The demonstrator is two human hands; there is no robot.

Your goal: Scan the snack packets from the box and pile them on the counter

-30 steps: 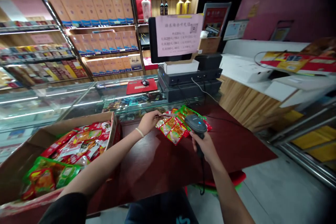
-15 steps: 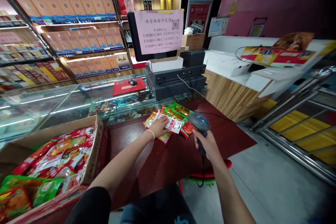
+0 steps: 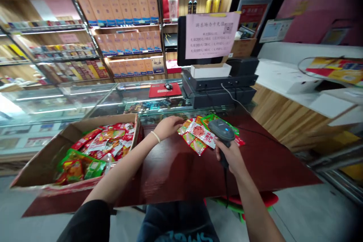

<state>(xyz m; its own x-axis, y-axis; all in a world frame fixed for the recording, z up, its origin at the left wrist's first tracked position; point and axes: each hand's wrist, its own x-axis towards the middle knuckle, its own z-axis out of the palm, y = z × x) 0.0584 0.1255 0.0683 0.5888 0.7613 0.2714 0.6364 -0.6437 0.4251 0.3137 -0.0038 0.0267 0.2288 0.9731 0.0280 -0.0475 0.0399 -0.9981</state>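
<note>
In my right hand (image 3: 231, 155) is a dark barcode scanner (image 3: 222, 131), gripped by its handle with a small blue light on top. Its head covers part of a pile of snack packets on the red-brown table (image 3: 170, 177). Uppermost is a white and red packet (image 3: 200, 133). Below it lie a red and yellow packet (image 3: 198, 146) and some green-edged ones. My left hand (image 3: 169, 126), with a pale band at the wrist, hovers at the pile's left edge. Its fingers stretch toward the packets, slightly bent, and nothing shows in them; whether they touch is unclear.
An open cardboard box (image 3: 42, 159) of similar packets stands on the left. Behind the table runs a glass counter (image 3: 70, 102) with a red mouse pad (image 3: 159, 90), a monitor bearing a pink sign (image 3: 211, 38) and a black cash drawer (image 3: 224, 96). The scanner's cord hangs down.
My left hand has come off the white and red packet and moved left of the pile. The view has turned left, showing more of the box. My right hand still holds the scanner.
</note>
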